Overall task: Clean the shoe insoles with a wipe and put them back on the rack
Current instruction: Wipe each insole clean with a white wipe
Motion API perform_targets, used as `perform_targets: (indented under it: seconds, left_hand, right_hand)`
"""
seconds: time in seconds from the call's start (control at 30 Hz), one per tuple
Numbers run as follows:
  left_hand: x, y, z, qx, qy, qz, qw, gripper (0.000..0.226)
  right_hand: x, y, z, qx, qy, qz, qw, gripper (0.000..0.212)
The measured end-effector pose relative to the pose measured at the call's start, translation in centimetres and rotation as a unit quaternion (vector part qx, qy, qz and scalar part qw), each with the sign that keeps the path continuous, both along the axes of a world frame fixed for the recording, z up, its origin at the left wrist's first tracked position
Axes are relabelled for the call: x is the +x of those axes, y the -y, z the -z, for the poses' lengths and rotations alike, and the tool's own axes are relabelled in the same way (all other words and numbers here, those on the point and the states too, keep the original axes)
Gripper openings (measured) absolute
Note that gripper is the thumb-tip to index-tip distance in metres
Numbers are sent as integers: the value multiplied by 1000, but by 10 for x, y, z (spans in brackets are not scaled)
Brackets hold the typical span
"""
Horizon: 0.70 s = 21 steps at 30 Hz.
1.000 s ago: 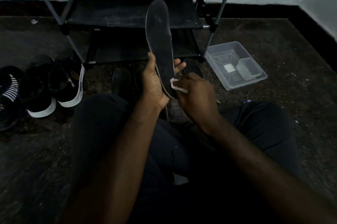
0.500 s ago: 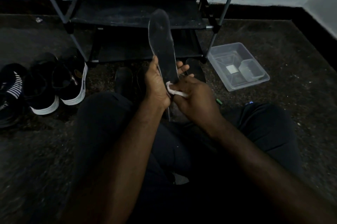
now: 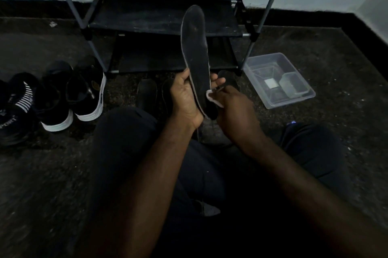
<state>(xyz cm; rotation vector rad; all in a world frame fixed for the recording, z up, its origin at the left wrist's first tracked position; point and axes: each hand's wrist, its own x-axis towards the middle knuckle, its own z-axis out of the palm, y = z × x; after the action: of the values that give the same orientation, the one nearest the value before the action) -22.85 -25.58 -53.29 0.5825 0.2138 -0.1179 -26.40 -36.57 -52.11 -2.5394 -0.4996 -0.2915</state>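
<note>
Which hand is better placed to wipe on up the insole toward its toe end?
Right, probably. The right hand holds the small white wipe against the lower end of the long black shoe insole. The left hand grips that insole, holding it upright, so it is occupied.

Dark speckled floor (image 3: 346,68) w/ blk shoe rack (image 3: 157,14) at back, shoes (image 3: 88,89) on L, clear plastic bin (image 3: 289,99) on R
</note>
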Motion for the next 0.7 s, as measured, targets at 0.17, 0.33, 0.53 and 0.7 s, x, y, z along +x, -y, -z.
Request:
perform_targets:
  seconds: [0.17, 0.33, 0.53, 0.7]
  left_hand:
    - [1, -5, 4, 19, 0, 17, 1000, 58]
    - [-3, -6, -6, 22, -1, 6, 1000, 70]
    - [3, -9, -1, 35, -31, 31, 998, 81]
    - [0, -7, 1, 32, 3, 35, 999, 84]
  right_hand:
    - [-13, -16, 2, 37, -11, -83, 996, 29]
    - [1, -3, 4, 15, 9, -28, 999, 30]
    - [-6, -11, 4, -14, 24, -70, 997, 33]
    - [-1, -8, 0, 7, 43, -43, 998, 27]
